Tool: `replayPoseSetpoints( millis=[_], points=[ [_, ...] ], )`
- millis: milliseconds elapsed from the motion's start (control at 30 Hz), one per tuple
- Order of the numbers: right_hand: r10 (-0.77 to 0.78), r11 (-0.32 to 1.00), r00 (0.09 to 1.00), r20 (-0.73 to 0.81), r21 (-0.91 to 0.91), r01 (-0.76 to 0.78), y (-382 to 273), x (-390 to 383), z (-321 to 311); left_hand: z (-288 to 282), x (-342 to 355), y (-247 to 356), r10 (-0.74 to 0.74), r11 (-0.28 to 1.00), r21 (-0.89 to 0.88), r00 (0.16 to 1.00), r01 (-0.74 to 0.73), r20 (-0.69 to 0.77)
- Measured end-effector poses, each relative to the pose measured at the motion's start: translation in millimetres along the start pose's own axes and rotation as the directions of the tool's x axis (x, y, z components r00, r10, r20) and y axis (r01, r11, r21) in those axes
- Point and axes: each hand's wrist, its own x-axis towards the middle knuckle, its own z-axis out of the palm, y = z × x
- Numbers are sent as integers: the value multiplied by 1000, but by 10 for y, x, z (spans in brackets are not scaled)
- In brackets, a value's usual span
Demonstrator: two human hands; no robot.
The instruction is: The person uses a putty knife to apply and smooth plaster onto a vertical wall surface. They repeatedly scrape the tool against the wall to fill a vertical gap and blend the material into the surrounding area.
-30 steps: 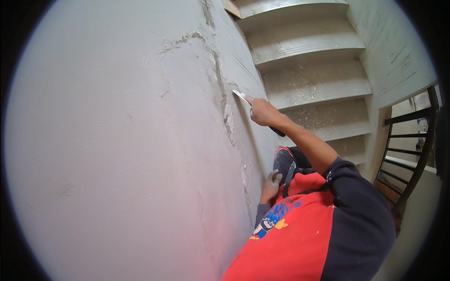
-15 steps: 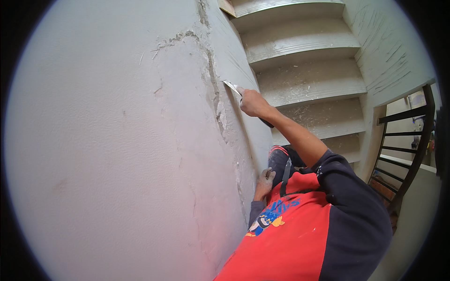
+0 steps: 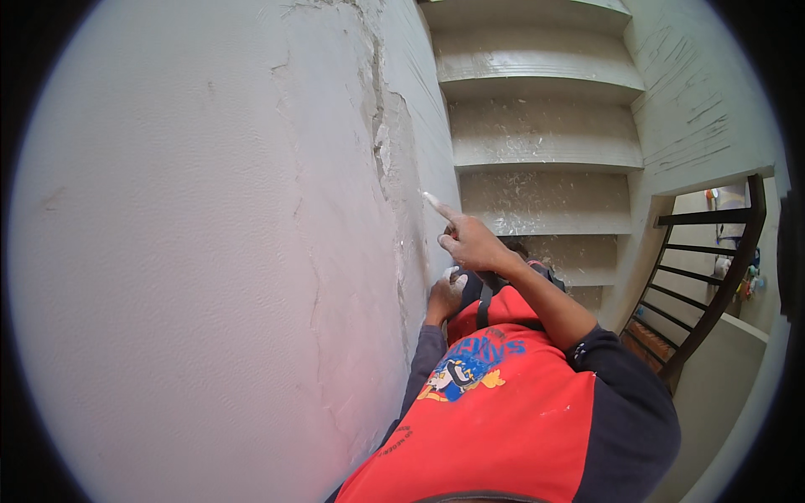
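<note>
My right hand (image 3: 480, 245) is held out beside the plaster wall (image 3: 210, 251), its index finger stretched toward the wall and whitened with dust at the tip. The other fingers curl in, and whatever they hold is hidden; no scraper blade shows. A long crack (image 3: 379, 155) with chipped edges runs down the wall just ahead of that fingertip. Lower down, my left hand (image 3: 447, 295) is close to the wall in front of my lap. Its dusty fingers are bent together, and I cannot make out anything in them.
Concrete stairs (image 3: 545, 134) strewn with white plaster chips lie to the right of the wall. Beyond them stands a scratched side wall (image 3: 683, 101). A dark metal railing (image 3: 700, 277) closes off an opening at the right.
My right hand has drawn back toward me from the crack, and the scraper blade seen before is out of sight. My left hand has come up nearer to it. The view has shifted.
</note>
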Motion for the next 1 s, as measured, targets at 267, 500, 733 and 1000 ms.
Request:
replayPoseSetpoints(
  millis=[267,500,733,1000],
  points=[
    [-310,931,946,-96,-234,281,-217,-199,119,-52,-139,-38,244,970,36,968,-242,-66],
    [-175,953,976,-128,-273,135,-283,-139,270,-39,-146,4,70,997,-23,998,-70,-1],
    [-138,954,983,-123,-283,99,-413,-153,214,-44,-148,4,39,998,-42,999,-40,-16],
    [-158,972,970,-184,-202,120,-458,-14,256,-36,-186,-24,23,998,-61,1000,-24,-13]
  ],
)
